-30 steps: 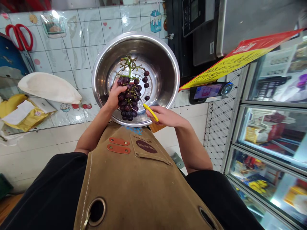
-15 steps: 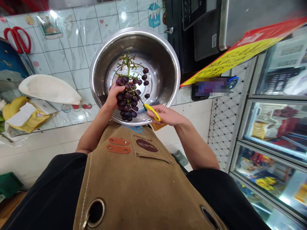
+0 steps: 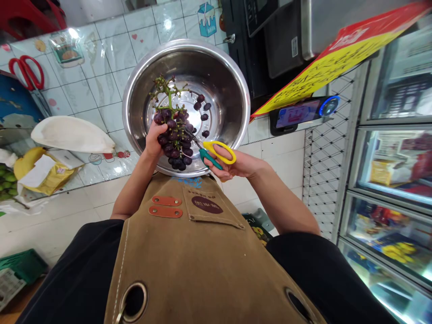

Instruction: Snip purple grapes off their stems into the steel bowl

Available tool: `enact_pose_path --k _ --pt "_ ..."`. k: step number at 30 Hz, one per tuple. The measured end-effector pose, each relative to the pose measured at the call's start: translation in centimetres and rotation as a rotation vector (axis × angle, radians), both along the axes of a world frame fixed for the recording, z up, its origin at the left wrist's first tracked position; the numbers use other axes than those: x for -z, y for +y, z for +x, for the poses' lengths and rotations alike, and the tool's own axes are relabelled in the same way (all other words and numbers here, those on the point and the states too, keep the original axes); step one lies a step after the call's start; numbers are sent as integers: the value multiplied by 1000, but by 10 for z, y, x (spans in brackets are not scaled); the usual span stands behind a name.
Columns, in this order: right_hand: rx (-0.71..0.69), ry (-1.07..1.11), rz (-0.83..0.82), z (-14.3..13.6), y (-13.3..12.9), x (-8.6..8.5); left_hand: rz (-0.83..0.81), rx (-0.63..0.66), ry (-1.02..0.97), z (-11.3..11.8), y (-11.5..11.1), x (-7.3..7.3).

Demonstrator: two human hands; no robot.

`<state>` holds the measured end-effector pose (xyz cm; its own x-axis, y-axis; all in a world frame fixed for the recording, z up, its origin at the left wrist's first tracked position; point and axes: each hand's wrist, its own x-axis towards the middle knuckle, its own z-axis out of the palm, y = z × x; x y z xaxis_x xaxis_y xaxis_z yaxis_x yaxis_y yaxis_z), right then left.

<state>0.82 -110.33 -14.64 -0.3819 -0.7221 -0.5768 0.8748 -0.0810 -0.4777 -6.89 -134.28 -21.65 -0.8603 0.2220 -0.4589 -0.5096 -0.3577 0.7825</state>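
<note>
My left hand (image 3: 155, 140) is closed around a bunch of dark purple grapes (image 3: 174, 137), held over a wide steel bowl (image 3: 232, 90). Bare green stems stick out from the bunch's far end. In my right hand (image 3: 232, 163) is a pair of scissors (image 3: 219, 152) with one yellow and one green handle. Their blades point into the right side of the bunch, and the tips are hidden among the grapes. Several loose grapes (image 3: 204, 117) lie in the bowl, right of the bunch.
Red-handled scissors (image 3: 27, 72), a white scoop (image 3: 72, 135) and yellow packaging (image 3: 50, 173) lie on the left of the tiled-pattern counter. At the right stand a black machine (image 3: 280, 49), a red-and-yellow sign (image 3: 324, 63), a phone (image 3: 297, 114) and glass-fronted fridges (image 3: 391, 162).
The scissor handles have spread apart, with the green one now showing. Another loose grape appears in the bowl. The bunch has shifted slightly left in view.
</note>
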Motion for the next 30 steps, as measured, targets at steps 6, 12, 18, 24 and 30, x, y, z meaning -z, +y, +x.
enact_pose_path --k 6,12,18,24,30 --pt "35 11 61 -2 -11 -4 44 1 -8 1 0 1" --pt "31 76 108 2 -15 0 75 -23 -25 -1 0 4" --pt "-123 325 219 -3 -1 -5 125 51 -83 -1 0 0" --pt "-327 521 474 -14 15 -22 178 100 -155 2 -3 -1" --pt "-332 508 344 -20 33 -28 251 82 -184 0 -8 -8"
